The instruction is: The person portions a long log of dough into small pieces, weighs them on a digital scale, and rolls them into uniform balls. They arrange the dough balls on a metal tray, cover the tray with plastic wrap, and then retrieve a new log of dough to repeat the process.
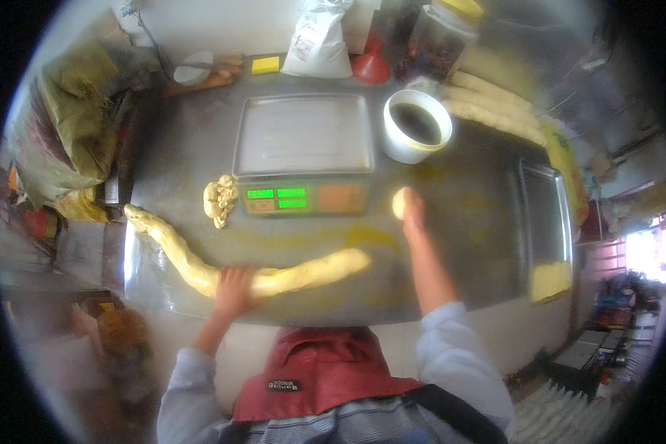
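Observation:
A long, pale yellow rope of dough [316,273] lies in a curve along the near side of the metal table [466,250]. My left hand [236,289] rests over the rope near its middle, fingers laid across it. Farther right, my right hand [414,211] holds a small piece of dough [399,203] at or just above the tabletop. Between the hands and the back stands a digital scale [299,197] with a lit green display; its steel pan [305,136] carries nothing. Small dough scraps [220,200] sit in a heap at the scale's left side.
Behind the right hand is a white tub [416,125] of dark liquid. Rolled dough lengths [494,108] lie at the back right, above a metal tray [546,216]. A red funnel [372,66], a white sack [319,47] and a lidded jar [441,41] line the back.

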A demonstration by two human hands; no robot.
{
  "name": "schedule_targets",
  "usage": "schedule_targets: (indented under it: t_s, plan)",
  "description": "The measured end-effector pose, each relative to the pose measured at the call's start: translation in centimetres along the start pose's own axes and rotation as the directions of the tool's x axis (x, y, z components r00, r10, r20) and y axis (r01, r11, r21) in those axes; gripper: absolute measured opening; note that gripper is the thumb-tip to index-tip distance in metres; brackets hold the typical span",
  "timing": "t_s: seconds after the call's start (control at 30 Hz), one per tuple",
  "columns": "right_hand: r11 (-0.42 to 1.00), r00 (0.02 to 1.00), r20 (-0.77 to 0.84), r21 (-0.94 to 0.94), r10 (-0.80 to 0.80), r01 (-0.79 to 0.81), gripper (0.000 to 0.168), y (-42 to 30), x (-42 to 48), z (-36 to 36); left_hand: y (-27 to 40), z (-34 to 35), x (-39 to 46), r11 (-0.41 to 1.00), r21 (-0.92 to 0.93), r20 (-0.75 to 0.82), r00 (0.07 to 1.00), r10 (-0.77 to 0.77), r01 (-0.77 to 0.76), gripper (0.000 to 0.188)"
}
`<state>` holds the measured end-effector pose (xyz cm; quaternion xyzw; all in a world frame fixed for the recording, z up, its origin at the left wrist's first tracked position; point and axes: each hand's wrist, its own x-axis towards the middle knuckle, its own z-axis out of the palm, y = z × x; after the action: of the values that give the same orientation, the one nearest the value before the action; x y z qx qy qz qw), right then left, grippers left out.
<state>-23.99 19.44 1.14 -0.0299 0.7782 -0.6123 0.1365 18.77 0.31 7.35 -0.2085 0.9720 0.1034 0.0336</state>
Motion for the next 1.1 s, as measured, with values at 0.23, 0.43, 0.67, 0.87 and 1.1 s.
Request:
schedule_targets:
  t_s: [0.23, 0.43, 0.67, 0.87, 1.1]
  plan:
    - [0.735, 0.955, 0.082, -0.621, -0.283, 0.272, 0.032, -3.1, 0.8, 4.3, 1.1, 0.1, 0.6, 0.999, -0.002, 0.055, 0.997, -0.053, 0.053, 0.094]
    - [0.628, 0.893, 0.045, -0.695, -0.447, 0.350, 0.033, -0.8, 1.7, 6.1, 6.2, 1.6, 4.2, 0.990, -0.079, -0.001, 0.994, 0.113, -0.113, 0.094]
    - [0.491, 0.784, 0.200, -0.682, -0.588, 0.542, 0.031, -3.5, -1.7, 4.3, 15.4, 4.5, 10.6, 0.976, -0.146, -0.037, 0.986, 0.160, -0.164, 0.078]
    - [0.912, 0.917, 0.399, -0.368, -0.022, 0.182, 0.024, 0.4, -11.2, 1.0, 16.9, 6.4, 12.5, 0.923, -0.368, 0.002, 0.993, 0.119, -0.110, 0.060]
    - [0.834, 0.680, 0.613, 0.062, 0.402, -0.549, 0.026, 2.5, -14.2, 2.1, 14.4, 6.4, 9.8, 0.842, -0.515, -0.201, 0.978, 0.061, -0.158, 0.064]
